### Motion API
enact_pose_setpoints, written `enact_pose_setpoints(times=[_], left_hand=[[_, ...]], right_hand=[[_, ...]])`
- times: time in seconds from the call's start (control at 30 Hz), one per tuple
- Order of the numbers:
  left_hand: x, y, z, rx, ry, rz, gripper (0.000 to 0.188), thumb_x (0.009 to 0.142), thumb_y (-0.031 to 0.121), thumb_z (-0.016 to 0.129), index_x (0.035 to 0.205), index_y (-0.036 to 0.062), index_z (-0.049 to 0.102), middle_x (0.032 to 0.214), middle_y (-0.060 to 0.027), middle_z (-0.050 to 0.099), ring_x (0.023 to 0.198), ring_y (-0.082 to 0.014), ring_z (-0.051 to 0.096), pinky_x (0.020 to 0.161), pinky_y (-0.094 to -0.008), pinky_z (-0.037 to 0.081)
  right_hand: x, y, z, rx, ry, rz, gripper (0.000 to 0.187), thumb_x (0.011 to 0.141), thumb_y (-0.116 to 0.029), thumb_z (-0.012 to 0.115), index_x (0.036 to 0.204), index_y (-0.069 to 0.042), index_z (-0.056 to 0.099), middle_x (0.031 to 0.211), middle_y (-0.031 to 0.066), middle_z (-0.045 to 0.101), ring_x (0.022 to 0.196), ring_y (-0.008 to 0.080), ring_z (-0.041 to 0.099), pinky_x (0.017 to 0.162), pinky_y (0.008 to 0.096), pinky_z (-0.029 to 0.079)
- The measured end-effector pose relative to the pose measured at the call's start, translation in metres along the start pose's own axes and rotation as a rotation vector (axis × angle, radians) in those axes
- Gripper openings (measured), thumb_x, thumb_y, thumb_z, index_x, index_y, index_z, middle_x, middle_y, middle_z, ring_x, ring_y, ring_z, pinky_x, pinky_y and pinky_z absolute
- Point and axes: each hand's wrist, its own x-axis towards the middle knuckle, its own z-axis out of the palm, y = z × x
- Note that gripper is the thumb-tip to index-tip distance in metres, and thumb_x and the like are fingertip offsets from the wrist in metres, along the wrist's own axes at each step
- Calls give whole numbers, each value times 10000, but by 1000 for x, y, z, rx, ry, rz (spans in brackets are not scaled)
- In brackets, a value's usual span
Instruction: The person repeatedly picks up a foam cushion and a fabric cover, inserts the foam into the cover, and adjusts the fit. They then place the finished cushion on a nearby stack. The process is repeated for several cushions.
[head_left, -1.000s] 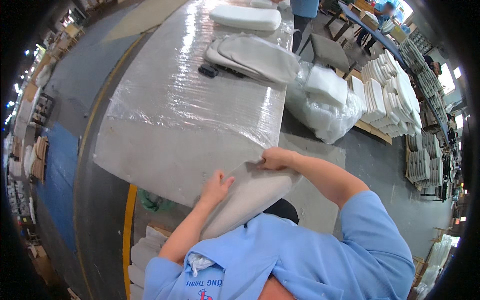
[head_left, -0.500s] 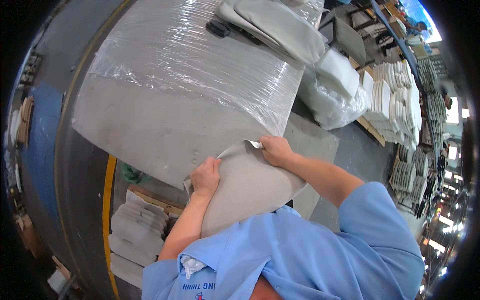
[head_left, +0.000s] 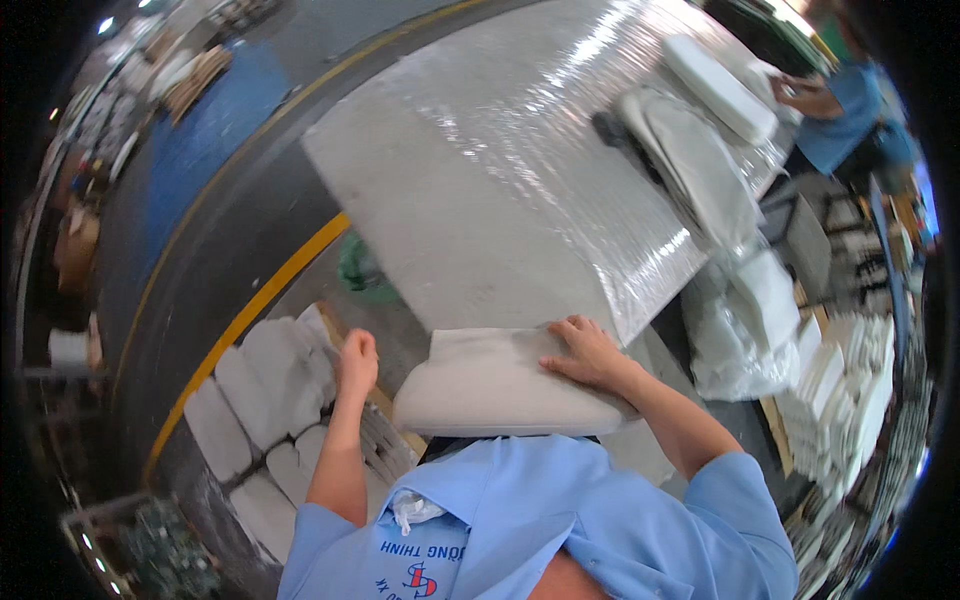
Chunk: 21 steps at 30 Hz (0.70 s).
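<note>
The right hand [head_left: 585,352] lies flat, fingers spread, on top of a pale grey pad [head_left: 500,385], pressing rather than gripping it. The pad sits at the near edge of the tabletop [head_left: 470,220], at about 6 o'clock from the tabletop's middle, its folded or rounded long edge toward the person; the flat palm seems there to keep it from sliding off that edge.

The left hand [head_left: 357,362] is at 9 o'clock from the pad, just beside its end but apart from it. It is loosely clenched and I see nothing in it.

The tabletop is wrapped in shiny clear film, probably so that pieces slide and stay clean. At its far side, about 1 o'clock, more pads [head_left: 700,150] lie piled, with a small dark object just beside them.

Below the left hand, at 8 o'clock, a stack of similar grey pieces [head_left: 270,400] lies low beside the tabletop, within easy reach. At 3 o'clock a white bag [head_left: 750,330] slumps on the floor, with white stacks [head_left: 850,400] beyond it. Another person [head_left: 840,105] in blue works at 2 o'clock.
</note>
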Motion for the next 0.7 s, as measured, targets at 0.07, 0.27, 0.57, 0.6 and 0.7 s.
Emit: enact_pose_setpoints(times=[0.07,0.27,0.57,0.6,0.7], left_hand=[[-50,-51,-3,19,-252,-80,181,1003,161,648,1130,34,675,996,-118,719,877,-237,697,787,-385,548],[-119,-45,113,-942,-311,-50,582,917,173,696,1454,1,549,1342,-215,677,1178,-325,671,1055,-438,498],[-51,94,94,-872,-295,-68,488,1008,252,638,1436,34,550,1284,-92,662,1105,-224,624,937,-386,511],[-45,105,92,-895,-253,-150,562,1018,321,654,1486,43,513,1329,-109,644,1152,-249,613,968,-416,502],[-17,141,93,-919,-460,-352,625,1058,444,621,1556,126,418,1381,-70,572,1193,-223,580,925,-421,517]], right_hand=[[-16,-29,-16,123,-129,-194,789,896,-613,710,1476,-99,558,1527,244,488,1401,421,489,1136,539,416],[-44,-92,-36,126,-303,-393,882,851,-603,780,1518,-95,507,1506,248,508,1400,438,495,1160,516,420],[-22,-82,-94,199,65,-81,668,869,-272,781,1454,-50,548,1177,275,720,1107,423,710,979,473,555],[-23,-80,-101,262,128,-71,653,870,-264,781,1444,-48,558,1181,267,724,1103,403,718,976,461,557],[-32,-84,-119,446,319,-55,615,875,-236,780,1421,-35,583,1177,241,739,1092,341,738,967,427,561]])
